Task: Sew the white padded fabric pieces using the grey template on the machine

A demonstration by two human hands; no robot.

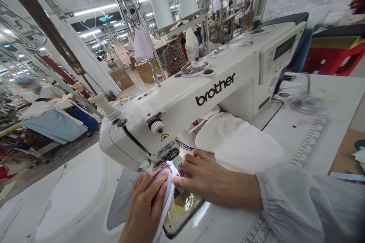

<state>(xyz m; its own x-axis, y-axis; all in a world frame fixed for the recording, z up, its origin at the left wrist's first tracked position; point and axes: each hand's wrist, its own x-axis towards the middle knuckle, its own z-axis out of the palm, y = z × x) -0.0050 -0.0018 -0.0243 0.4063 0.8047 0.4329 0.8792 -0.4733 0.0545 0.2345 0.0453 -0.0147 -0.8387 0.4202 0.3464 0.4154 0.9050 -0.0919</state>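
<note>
My left hand (146,199) is closed on a grey fabric piece (122,193) with a white edge, close to the sewing machine's needle area. Its thumb and fingers press a folded, raised part of the cloth. Just right of the needle area is my right hand (207,176), fingers bent and apart, thumb tip by the folded white edge; I see nothing held in it. The white brother sewing machine (182,102) stands over both hands. Its presser foot and needle are partly hidden by my fingers. A rounded white fabric piece (236,140) lies under the machine arm.
A clear, shiny plate (185,209) sits in the machine bed below my hands. Ruler markings (309,142) run along the table at right. White thread cones (162,7) stand behind the machine. A red stool (327,60) is at the far right; another person sits at far left.
</note>
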